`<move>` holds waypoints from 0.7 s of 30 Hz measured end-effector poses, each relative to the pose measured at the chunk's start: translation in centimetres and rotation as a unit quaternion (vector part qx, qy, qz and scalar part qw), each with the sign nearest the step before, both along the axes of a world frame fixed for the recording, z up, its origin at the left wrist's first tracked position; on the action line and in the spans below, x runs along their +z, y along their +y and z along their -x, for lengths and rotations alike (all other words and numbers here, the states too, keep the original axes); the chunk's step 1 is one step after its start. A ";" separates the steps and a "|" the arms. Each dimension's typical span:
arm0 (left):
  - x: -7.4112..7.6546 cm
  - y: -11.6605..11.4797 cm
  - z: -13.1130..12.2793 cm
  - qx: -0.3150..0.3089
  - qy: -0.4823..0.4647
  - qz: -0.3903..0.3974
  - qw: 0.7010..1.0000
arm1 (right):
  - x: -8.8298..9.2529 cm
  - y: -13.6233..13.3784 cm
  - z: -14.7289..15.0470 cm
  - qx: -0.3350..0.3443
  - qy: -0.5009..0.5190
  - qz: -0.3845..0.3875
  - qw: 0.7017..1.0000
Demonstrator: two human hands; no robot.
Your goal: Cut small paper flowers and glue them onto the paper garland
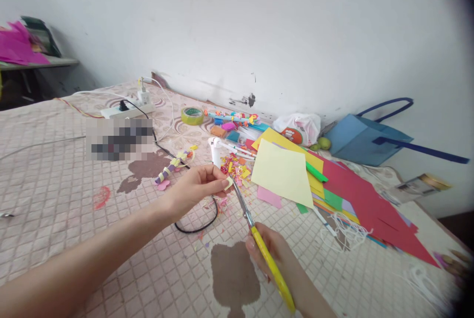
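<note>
My left hand (pixel 202 184) pinches a small piece of pale yellow paper (pixel 229 182) between thumb and fingers. My right hand (pixel 272 249) is wrapped around yellow-handled scissors (pixel 264 246), whose blades point up and left, with their tips right at the paper piece. I cannot tell whether the blades touch the paper. Behind the hands lies a heap of small colored paper scraps (pixel 237 166). To the right of the scissors is a large pale yellow sheet (pixel 279 170). A purple stick wrapped with yellow paper (pixel 172 167) rests left of my left hand.
Red sheets (pixel 355 189) and other colored papers spread on the right, beside tangled white cord (pixel 344 234). A blue bag (pixel 370 138) and a white plastic bag (pixel 298 128) stand by the wall. Tape (pixel 192 116), a power strip (pixel 128 109) and a black cable (pixel 196 230) lie on the table.
</note>
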State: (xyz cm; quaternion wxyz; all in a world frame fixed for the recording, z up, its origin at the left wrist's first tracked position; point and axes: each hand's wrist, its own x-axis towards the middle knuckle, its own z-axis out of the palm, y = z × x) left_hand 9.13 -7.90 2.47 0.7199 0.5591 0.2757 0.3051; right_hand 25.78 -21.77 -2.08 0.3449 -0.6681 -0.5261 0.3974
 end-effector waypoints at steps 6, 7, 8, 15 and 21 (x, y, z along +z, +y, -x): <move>-0.1 0.0 0.0 -0.003 0.003 -0.001 1.000 | -0.2 0.0 0.1 0.001 0.013 -0.001 1.000; -0.1 -0.1 0.0 0.000 0.006 -0.002 1.000 | -0.2 0.0 0.1 -0.003 0.026 0.000 1.000; -0.2 -0.1 0.0 0.004 0.010 -0.003 1.000 | -0.2 0.0 0.2 -0.006 0.039 0.000 0.999; -0.6 -0.8 -0.3 -0.005 0.019 -0.016 1.000 | -0.1 0.2 0.1 -0.018 0.082 -0.021 0.996; -0.6 -1.1 -0.5 -0.004 0.026 0.008 1.000 | -0.1 0.2 0.1 -0.015 0.086 -0.014 0.996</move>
